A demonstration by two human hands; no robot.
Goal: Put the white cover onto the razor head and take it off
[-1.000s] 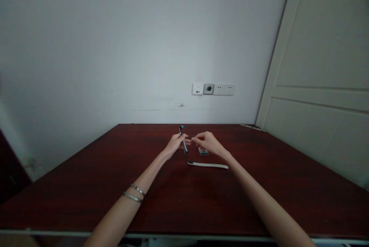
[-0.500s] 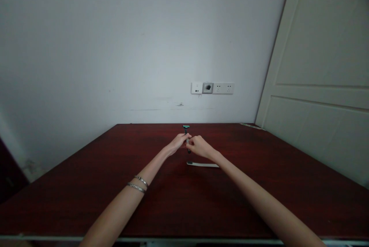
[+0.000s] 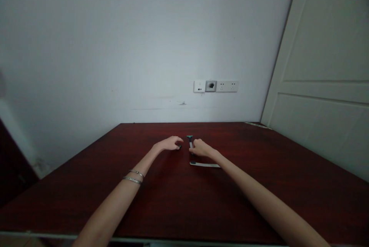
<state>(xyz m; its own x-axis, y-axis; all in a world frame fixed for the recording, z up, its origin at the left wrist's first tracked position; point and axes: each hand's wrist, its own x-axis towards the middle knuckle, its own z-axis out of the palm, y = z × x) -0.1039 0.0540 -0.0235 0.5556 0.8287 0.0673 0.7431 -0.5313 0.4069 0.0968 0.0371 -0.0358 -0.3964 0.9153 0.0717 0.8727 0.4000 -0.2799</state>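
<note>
A razor (image 3: pixel 190 145) with a pale grip and dark head lies pointing toward the wall, low over the table. My right hand (image 3: pixel 201 147) is closed around its handle from the right, hiding part of the lower end. To the left, my left hand (image 3: pixel 170 143) is low at the tabletop with thumb and forefinger apart. A small dark piece (image 3: pixel 180 147), too small to identify, is against its thumb tip. Nearer to me, a white toothbrush-like strip (image 3: pixel 205 165) with a dark end lies crosswise, its right end hidden by my right forearm.
The dark red wooden table (image 3: pixel 161 201) reaches back to a pale wall (image 3: pixel 144 47). Sockets (image 3: pixel 227 86) are set in that wall. A white panelled door (image 3: pixel 325 66) stands along the right side, near a pale strip (image 3: pixel 258 125) at the table's back corner.
My hands have separated. The left moved left and down to the table, its fingers parting, with a small dark piece near them. The right lowered the razor, whose head looks less green.
</note>
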